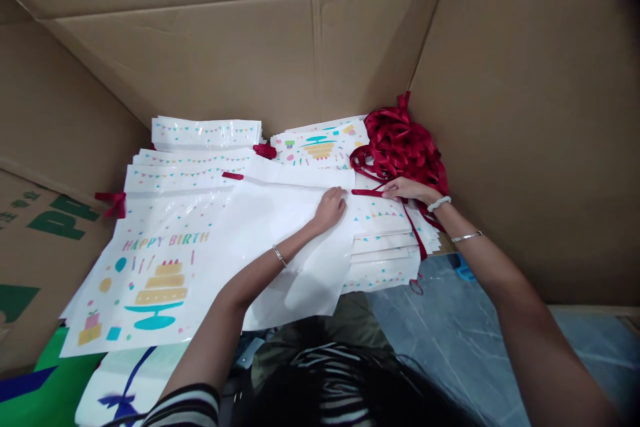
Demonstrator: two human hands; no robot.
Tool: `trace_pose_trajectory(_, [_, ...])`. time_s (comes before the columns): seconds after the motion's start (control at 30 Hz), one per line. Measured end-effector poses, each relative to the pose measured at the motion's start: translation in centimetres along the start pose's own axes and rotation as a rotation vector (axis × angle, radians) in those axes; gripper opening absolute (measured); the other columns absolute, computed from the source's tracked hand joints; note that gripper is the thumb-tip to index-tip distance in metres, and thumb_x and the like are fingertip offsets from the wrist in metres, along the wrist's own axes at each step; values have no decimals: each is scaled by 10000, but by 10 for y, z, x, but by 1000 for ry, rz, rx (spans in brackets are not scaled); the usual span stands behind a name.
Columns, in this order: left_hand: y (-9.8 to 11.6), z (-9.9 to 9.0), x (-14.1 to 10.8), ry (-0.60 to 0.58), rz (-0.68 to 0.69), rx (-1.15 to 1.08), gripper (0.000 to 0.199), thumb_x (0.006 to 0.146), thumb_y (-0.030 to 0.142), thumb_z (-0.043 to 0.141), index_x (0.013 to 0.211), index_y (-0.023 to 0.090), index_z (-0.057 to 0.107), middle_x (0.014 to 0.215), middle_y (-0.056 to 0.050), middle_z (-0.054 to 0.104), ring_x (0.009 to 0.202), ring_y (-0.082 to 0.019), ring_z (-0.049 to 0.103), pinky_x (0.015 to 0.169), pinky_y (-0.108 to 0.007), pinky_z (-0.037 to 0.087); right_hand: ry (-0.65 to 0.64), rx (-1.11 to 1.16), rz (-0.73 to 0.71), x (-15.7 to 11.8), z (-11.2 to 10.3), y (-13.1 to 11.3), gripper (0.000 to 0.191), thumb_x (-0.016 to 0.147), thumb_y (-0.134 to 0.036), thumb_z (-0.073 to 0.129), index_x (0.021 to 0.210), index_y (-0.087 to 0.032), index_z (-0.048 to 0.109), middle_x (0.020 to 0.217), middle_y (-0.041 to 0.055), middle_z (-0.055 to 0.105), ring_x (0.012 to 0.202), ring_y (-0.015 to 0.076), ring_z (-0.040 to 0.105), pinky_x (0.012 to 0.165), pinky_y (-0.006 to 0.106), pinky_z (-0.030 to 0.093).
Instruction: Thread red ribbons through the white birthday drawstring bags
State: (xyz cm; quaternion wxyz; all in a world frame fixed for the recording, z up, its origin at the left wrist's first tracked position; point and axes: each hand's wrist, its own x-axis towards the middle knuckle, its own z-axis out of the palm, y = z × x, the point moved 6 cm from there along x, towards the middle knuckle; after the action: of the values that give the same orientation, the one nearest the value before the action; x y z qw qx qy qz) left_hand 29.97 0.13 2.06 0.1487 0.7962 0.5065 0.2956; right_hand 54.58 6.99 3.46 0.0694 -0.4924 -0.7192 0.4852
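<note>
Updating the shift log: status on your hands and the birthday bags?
Left hand flat on white sheet atop printed birthday bags; right hand on red ribbon end. Ribbon bundle heaped behind them.

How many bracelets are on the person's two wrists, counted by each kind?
Silver bangles: 2
White beaded bracelet: 1
Total: 3
</note>
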Motion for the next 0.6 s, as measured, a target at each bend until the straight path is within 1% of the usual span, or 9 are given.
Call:
trace_pose_trajectory(0.1, [16, 12, 6, -11, -15, -11, 388, 937, 105, 442, 1262, 121, 654, 1382, -189, 652, 1363, -288, 560, 1215, -487, 412, 26, 6, -4, -6, -2, -4, 456, 594, -582, 824, 726, -158, 720, 569, -4, 528, 567, 107, 396, 554, 273, 290])
trace_pose_trajectory(0.27, [42, 41, 21, -17, -23, -50, 417, 936, 137, 453, 1316, 113, 623, 1397, -218, 632, 1386, -323, 527, 1221, -537, 388, 82, 19, 7, -9, -1, -9, 399, 597, -522, 812, 728, -155, 727, 569, -3, 540, 575, 112, 405, 559, 271, 292])
trace_pose_trajectory(0.33, [47, 47, 29, -31, -35, -80, 413, 935, 144, 470, 1317, 98, 620, 1365, -227, 648, 1356, -331, 550, 1207, -532, 407, 117, 22, 29, -9, -1, -10, 418, 596, -529, 822, 736, -146, 727, 553, -8, 525, 565, 109, 393, 552, 273, 282])
trace_pose_trajectory(0.37, [45, 46, 32, -45, -48, -108, 410, 938, 148, 475, 1318, 97, 620, 1350, -222, 659, 1328, -327, 574, 1192, -520, 430, 145, 30, 43, -10, -1, -9, 435, 594, -543, 829, 729, -144, 722, 549, -8, 522, 565, 109, 393, 552, 274, 282])
trace_pose_trajectory(0.43, [35, 36, 34, -72, -64, -169, 411, 953, 159, 472, 1334, 106, 616, 1361, -203, 661, 1290, -301, 609, 1160, -477, 473, 215, 67, 52, -13, -1, -8, 480, 581, -586, 835, 708, -142, 704, 561, 0, 537, 583, 114, 413, 564, 274, 297])
trace_pose_trajectory(0.5, [16, 14, 31, -82, -43, -178, 420, 971, 180, 474, 1367, 126, 604, 1437, -181, 623, 1338, -279, 586, 1170, -446, 466, 288, 113, 41, -17, -1, -6, 525, 573, -636, 823, 697, -143, 692, 592, 11, 562, 611, 122, 436, 581, 273, 314])
trace_pose_trajectory(0.53, [5, 1, 28, -93, -15, -141, 430, 977, 202, 493, 1389, 137, 595, 1492, -171, 586, 1403, -279, 536, 1203, -445, 427, 319, 132, 39, -19, 0, -4, 537, 574, -651, 815, 699, -142, 693, 609, 18, 575, 621, 125, 444, 586, 272, 317])
trace_pose_trajectory(0.6, [-18, -21, 16, -142, 15, -8, 497, 977, 300, 575, 1455, 164, 561, 1602, -154, 484, 1526, -314, 387, 1273, -495, 302, 372, 172, 42, -23, 3, 0, 535, 591, -649, 809, 712, -138, 706, 640, 34, 606, 634, 131, 454, 590, 271, 322])
